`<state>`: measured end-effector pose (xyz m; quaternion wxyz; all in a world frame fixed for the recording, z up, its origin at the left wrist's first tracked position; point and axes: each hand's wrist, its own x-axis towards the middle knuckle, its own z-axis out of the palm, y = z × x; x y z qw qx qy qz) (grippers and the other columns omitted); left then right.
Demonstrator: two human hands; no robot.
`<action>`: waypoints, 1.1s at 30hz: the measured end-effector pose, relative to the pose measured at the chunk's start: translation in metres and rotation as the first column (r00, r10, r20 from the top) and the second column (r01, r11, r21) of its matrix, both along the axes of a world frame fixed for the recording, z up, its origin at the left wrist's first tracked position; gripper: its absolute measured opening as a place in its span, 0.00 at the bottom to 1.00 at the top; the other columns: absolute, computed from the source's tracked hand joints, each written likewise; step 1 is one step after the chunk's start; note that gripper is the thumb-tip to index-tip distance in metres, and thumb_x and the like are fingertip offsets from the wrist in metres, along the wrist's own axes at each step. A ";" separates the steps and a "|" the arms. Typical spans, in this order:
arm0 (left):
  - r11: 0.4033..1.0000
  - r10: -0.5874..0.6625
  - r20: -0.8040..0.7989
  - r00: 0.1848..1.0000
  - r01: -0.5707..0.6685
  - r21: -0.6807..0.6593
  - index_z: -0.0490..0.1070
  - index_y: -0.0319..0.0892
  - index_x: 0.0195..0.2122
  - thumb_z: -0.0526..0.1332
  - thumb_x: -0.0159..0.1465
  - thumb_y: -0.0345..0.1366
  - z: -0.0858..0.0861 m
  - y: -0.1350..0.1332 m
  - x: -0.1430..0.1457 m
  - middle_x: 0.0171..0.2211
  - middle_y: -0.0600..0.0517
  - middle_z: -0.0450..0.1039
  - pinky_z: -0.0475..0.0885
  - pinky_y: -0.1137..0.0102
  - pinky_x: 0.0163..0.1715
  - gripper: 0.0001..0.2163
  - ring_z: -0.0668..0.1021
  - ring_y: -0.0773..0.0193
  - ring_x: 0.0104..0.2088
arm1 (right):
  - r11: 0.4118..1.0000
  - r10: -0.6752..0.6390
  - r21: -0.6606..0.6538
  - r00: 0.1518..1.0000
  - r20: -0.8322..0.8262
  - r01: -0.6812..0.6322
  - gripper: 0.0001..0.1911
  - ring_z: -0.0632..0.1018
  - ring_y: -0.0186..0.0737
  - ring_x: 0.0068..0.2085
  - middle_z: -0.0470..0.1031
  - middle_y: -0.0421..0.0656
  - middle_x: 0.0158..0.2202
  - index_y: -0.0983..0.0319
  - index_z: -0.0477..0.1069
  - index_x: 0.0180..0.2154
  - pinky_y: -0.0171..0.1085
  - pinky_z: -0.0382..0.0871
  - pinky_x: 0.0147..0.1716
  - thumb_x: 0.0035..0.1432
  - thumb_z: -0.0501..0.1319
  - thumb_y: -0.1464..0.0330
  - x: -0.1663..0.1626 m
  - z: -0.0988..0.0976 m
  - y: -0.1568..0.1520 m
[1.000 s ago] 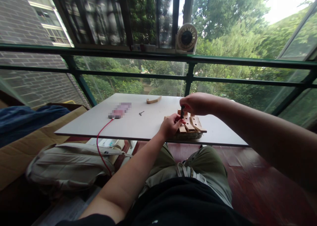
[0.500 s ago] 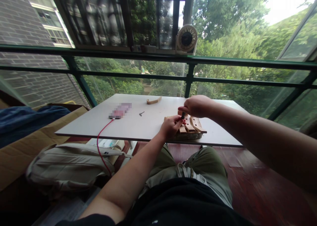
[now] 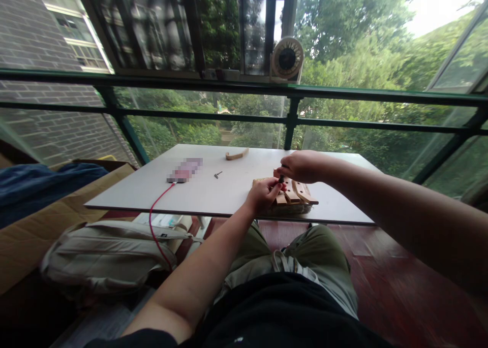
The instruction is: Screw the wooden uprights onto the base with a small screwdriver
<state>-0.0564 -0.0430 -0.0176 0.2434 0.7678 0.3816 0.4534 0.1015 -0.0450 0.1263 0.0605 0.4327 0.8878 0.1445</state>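
Observation:
My left hand (image 3: 263, 193) is closed in a pinch around a small dark fitting (image 3: 281, 178) that stands upright over the wooden pieces. Just above it, my right hand (image 3: 299, 166) is closed with its fingers together; what they grip is hidden. Beneath both hands lie several pale wooden pieces (image 3: 302, 191) with round dark holes, slightly fanned out. They rest on a bundle in clear wrapping (image 3: 295, 210) at the table's front edge. The left fingers cover part of the wood.
On the white table (image 3: 198, 198) are a curved wooden piece (image 3: 237, 155), small dark metal parts (image 3: 217, 175) and a blurred-out phone (image 3: 186, 170) with a red cable (image 3: 153, 213). A grey-beige backpack (image 3: 110, 254) and a cardboard box (image 3: 114, 178) stand left; a green railing (image 3: 236, 88) runs behind.
My right hand has shifted slightly and its fingers have turned, rising a little off the dark fitting so more of its top shows. My left hand stays in place.

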 end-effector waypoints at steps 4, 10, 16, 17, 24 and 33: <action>1.000 0.009 0.001 1.000 -0.009 0.003 0.76 0.43 0.36 0.55 0.66 0.42 0.000 0.000 0.001 0.36 0.51 0.81 0.72 0.71 0.41 0.13 0.80 0.62 0.38 | 0.999 -0.032 0.020 0.999 0.007 0.032 0.33 0.78 0.49 0.36 0.79 0.55 0.38 0.64 0.76 0.42 0.39 0.61 0.31 0.66 0.42 0.48 0.001 -0.001 -0.002; 1.000 0.007 -0.012 1.000 -0.007 0.029 0.77 0.42 0.34 0.55 0.67 0.42 0.000 0.000 0.002 0.36 0.50 0.80 0.72 0.70 0.43 0.13 0.80 0.62 0.38 | 0.999 0.042 -0.003 0.999 -0.014 -0.042 0.27 0.78 0.48 0.36 0.79 0.55 0.39 0.64 0.73 0.45 0.39 0.59 0.30 0.66 0.45 0.52 0.002 0.001 -0.005; 1.000 0.008 -0.006 1.000 -0.008 0.026 0.76 0.42 0.35 0.54 0.67 0.41 -0.001 0.001 0.002 0.37 0.50 0.80 0.72 0.70 0.42 0.13 0.80 0.62 0.38 | 0.998 0.044 0.050 0.998 -0.052 -0.041 0.27 0.77 0.47 0.35 0.78 0.55 0.39 0.63 0.70 0.49 0.39 0.59 0.30 0.66 0.46 0.51 0.004 -0.003 -0.001; 0.999 0.016 -0.012 1.000 -0.015 0.030 0.76 0.42 0.35 0.54 0.67 0.41 -0.001 0.001 0.001 0.36 0.50 0.80 0.72 0.70 0.42 0.13 0.80 0.62 0.38 | 0.997 0.051 0.057 0.997 -0.060 -0.047 0.27 0.77 0.48 0.35 0.78 0.55 0.39 0.63 0.70 0.49 0.39 0.58 0.30 0.66 0.45 0.51 0.004 -0.005 -0.001; 1.000 0.019 -0.014 1.000 -0.019 0.013 0.76 0.42 0.36 0.55 0.66 0.41 -0.001 0.000 0.001 0.37 0.51 0.81 0.73 0.71 0.41 0.12 0.81 0.62 0.38 | 0.999 -0.011 0.032 0.998 -0.057 0.012 0.30 0.77 0.47 0.35 0.79 0.54 0.39 0.63 0.74 0.43 0.38 0.58 0.30 0.65 0.44 0.48 0.003 -0.010 -0.001; 0.999 0.012 -0.006 1.000 -0.012 0.030 0.77 0.42 0.40 0.55 0.67 0.40 -0.005 0.004 0.001 0.36 0.51 0.81 0.73 0.70 0.38 0.12 0.81 0.61 0.36 | 0.999 0.012 -0.043 0.988 -0.157 -0.019 0.24 0.73 0.42 0.30 0.78 0.52 0.38 0.64 0.65 0.50 0.36 0.54 0.26 0.63 0.51 0.52 0.004 -0.024 0.002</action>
